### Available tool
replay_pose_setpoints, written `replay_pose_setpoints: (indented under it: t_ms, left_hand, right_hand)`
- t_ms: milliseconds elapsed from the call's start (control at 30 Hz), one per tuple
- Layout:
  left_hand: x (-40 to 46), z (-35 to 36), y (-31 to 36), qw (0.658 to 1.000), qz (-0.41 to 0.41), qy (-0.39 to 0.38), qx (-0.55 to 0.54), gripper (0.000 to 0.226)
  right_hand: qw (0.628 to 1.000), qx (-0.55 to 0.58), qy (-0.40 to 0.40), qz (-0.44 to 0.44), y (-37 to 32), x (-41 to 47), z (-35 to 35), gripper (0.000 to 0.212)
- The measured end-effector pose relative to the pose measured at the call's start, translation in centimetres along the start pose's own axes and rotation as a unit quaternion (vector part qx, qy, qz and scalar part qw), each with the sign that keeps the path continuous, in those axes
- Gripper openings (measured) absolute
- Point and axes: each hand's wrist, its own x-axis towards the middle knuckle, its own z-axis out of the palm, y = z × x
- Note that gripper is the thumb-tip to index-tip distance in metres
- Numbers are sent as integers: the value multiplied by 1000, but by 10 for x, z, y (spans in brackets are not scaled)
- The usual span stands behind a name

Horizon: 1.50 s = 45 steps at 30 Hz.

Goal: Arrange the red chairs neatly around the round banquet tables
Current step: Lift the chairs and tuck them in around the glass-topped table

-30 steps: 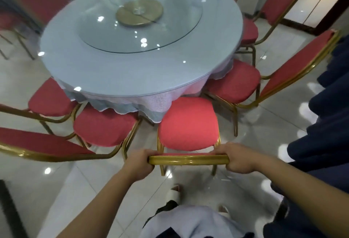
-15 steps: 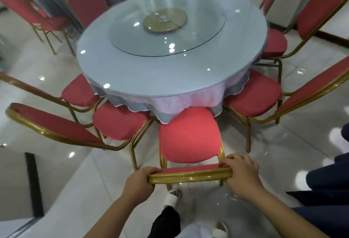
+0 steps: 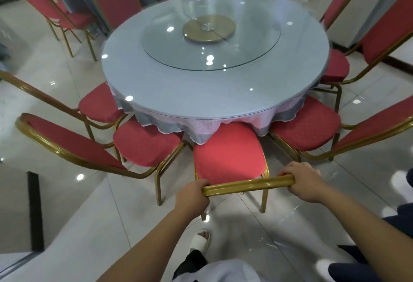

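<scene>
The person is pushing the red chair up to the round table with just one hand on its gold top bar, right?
Not quite. The head view shows both hands on it: the left hand grips one end of the gold metal top bar and the right hand grips the other. The rest holds: the red cushioned chair faces the round glass-topped table.

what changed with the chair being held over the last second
The held chair has slid forward, so the front of its seat now sits under the tablecloth edge of the round table. Both the left hand and the right hand still grip the gold top rail. The neighbouring chairs look unmoved.
</scene>
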Motion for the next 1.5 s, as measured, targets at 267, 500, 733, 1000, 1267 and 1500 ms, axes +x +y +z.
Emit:
replay_pose_setpoints:
  t_ms: [267, 500, 733, 1000, 1267, 1500]
  left_hand:
    - [5, 16, 35, 999, -5, -7, 31, 26]
    - [-2, 21, 32, 1000, 4, -3, -4, 31]
    - [-5, 21, 25, 998, 43, -11, -41, 39]
    - [8, 8, 31, 998, 56, -9, -40, 41]
    - [24, -1, 21, 996, 81, -28, -11, 47]
    - [28, -4, 13, 996, 81, -44, -3, 56]
  right_hand:
    - [994, -29, 75, 77, 11, -5, -9, 25]
    - [990, -5, 134, 51, -26, -21, 9, 18]
    - [982, -20, 155, 104, -42, -24, 9, 17]
    - [979, 7, 158, 127, -46, -14, 4, 25]
    - [972, -6, 175, 155, -55, -2, 8, 28]
    - [971, 13, 175, 164, -58, -1, 9, 27]
